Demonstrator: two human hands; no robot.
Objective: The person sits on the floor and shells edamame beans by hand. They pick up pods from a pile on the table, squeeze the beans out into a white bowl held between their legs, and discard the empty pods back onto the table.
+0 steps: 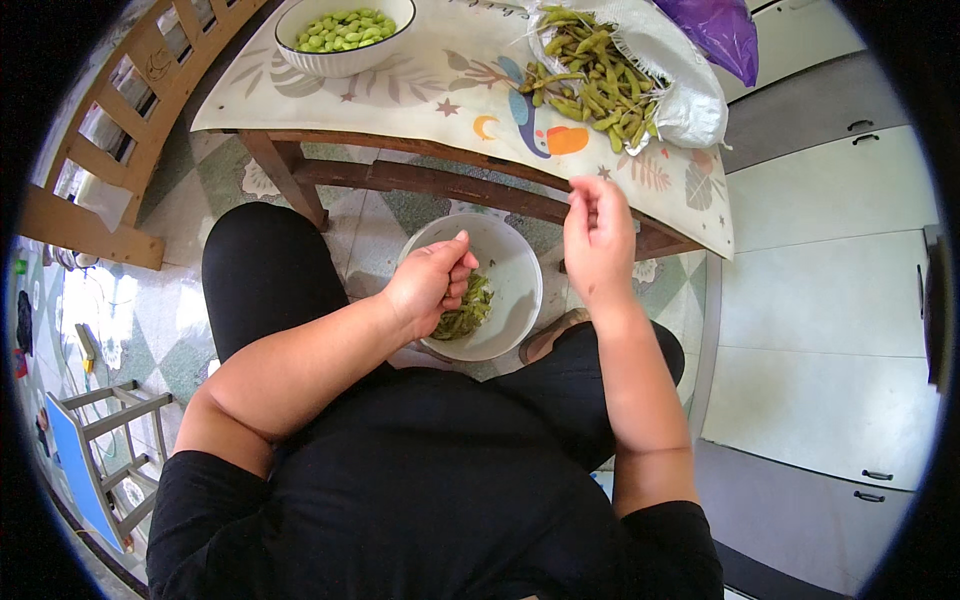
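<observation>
My left hand [439, 281], its fingers curled, is over the left side of a white bucket [517, 300] on the floor; whether it holds anything inside the curl is hidden. Green empty-looking pods [466, 311] lie at the bucket's bottom. My right hand [592, 217] is raised at the table's front edge, fingers bent towards the thumb, and I cannot tell if something small is between them. Unshelled green soybean pods [600, 82] spill from a white woven sack [694, 112] onto the table. A white ribbed bowl [330, 64] of shelled green beans [345, 30] stands at the table's back left.
A patterned cloth [405, 97] covers the wooden table [442, 180]. Beside the sack is a purple plastic bag [716, 34]. Pale cabinets [825, 292] stand on the right, a wooden railing [112, 172] at the upper left, and a blue-topped stool [82, 472] at the lower left.
</observation>
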